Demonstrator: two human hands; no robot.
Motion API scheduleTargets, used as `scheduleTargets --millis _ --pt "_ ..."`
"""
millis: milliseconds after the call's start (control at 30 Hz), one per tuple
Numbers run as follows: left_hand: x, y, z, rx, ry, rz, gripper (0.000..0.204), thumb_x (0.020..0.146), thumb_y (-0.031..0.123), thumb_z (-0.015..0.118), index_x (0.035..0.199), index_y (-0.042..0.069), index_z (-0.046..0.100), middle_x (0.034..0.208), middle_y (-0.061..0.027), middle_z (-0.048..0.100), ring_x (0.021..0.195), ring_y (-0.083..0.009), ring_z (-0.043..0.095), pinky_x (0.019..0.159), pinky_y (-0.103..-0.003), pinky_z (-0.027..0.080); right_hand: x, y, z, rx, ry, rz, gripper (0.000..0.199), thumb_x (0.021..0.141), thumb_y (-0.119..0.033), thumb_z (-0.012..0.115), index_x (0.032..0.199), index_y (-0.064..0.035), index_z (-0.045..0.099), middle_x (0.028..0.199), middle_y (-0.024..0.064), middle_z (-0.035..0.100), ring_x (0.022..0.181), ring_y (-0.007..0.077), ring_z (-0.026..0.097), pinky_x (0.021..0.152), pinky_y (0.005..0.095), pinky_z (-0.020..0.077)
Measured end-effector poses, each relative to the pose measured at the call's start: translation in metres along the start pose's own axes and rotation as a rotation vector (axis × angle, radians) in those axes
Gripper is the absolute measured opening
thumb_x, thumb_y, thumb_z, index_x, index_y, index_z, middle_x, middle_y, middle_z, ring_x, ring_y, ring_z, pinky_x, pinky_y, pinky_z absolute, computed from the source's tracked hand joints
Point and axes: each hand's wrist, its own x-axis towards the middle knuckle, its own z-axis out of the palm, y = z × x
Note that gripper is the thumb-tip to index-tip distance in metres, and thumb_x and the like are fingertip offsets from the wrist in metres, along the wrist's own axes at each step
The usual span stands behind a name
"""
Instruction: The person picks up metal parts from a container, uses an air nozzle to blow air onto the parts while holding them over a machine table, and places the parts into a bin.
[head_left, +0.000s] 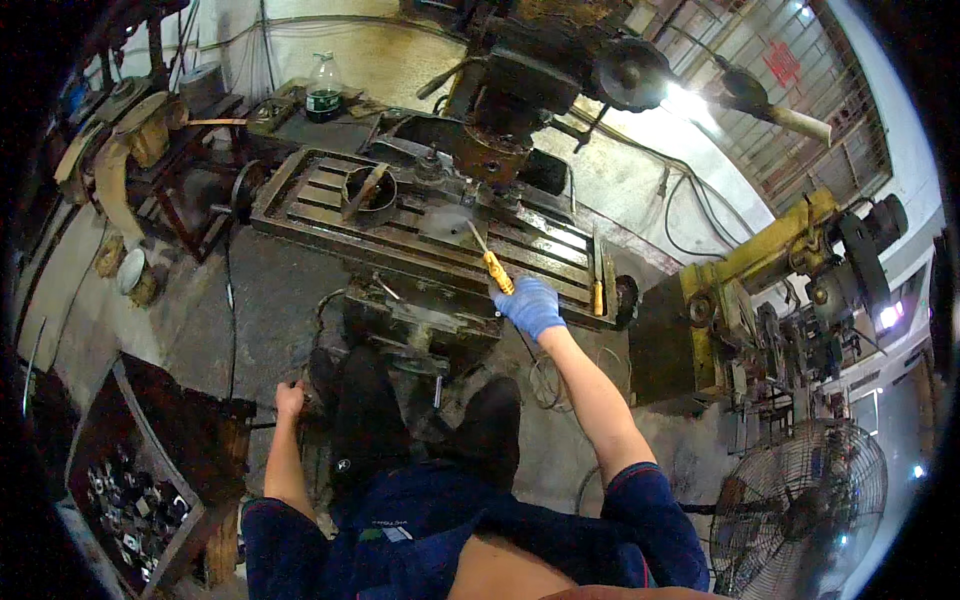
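Note:
In a blue glove, my right hand (530,305) grips the yellow handle of a tool (495,272) with a thin metal shaft, held over the slotted milling machine table (345,228). The shaft's far end meets a blurred grey patch (447,224) below the dark machine head (495,150); whether they touch I cannot tell. My left hand (290,400), bare, is low beside my left knee. Its fingers are curled closed, and what they hold is too small to make out. Left of the blurred patch, a round metal pot (370,196) stands on the table with a flat stick across it.
Another yellow-handled tool (598,290) lies at the table's right end. A clear bottle (322,88) stands behind. At lower left is a bin (150,420) of small metal parts. A yellow machine (705,280) and a caged fan (800,500) stand on the right.

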Motion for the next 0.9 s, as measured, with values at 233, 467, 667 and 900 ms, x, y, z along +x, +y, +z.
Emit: scheduleTargets --millis 233,467,667,900 --pt "0.017 0.007 -0.020 0.095 -0.056 0.224 0.029 0.084 0.019 0.054 0.096 -0.007 0.060 0.063 -0.0158 0.060 0.054 -0.0229 0.059 0.052 -0.037 0.046 0.043 -0.031 -0.018 0.011 -0.021 0.055 0.052 0.074 -0.051 0.052 0.087 -0.0029 0.065 0.090 0.0194 0.063 0.087 0.0332 0.060 0.076 0.0398 0.0471" --pt "0.001 0.062 -0.007 -0.200 -0.237 0.086 0.028 0.086 0.015 0.050 0.095 -0.010 0.057 0.061 -0.0120 0.056 0.046 -0.0189 0.054 0.041 -0.031 0.044 -0.008 0.000 -0.017 0.090 -0.131 0.020 0.059 0.070 -0.058 0.053 0.081 -0.0006 0.065 0.081 0.0208 0.063 0.079 0.0343 0.062 0.069 0.0407 0.0477" --pt "-0.045 0.142 0.017 -0.575 -0.470 0.043 0.023 0.085 0.009 0.048 0.102 -0.004 0.056 0.063 -0.0102 0.056 0.049 -0.0176 0.055 0.043 -0.029 0.047 -0.118 -0.020 0.003 0.412 -0.432 -0.445 0.049 0.071 -0.054 0.057 0.070 -0.0050 0.063 0.066 0.0211 0.059 0.063 0.0354 0.059 0.060 0.0414 0.0461" --pt "-0.091 0.179 0.046 -0.970 -0.722 -0.010 0.030 0.078 0.000 0.044 0.107 -0.001 0.051 0.074 -0.0176 0.060 0.064 -0.0251 0.061 0.062 -0.034 0.053 -0.131 -0.019 0.079 0.257 -0.307 -0.571 0.054 0.074 -0.056 0.053 0.066 -0.0033 0.059 0.065 0.0189 0.059 0.063 0.0343 0.058 0.057 0.0442 0.0443"
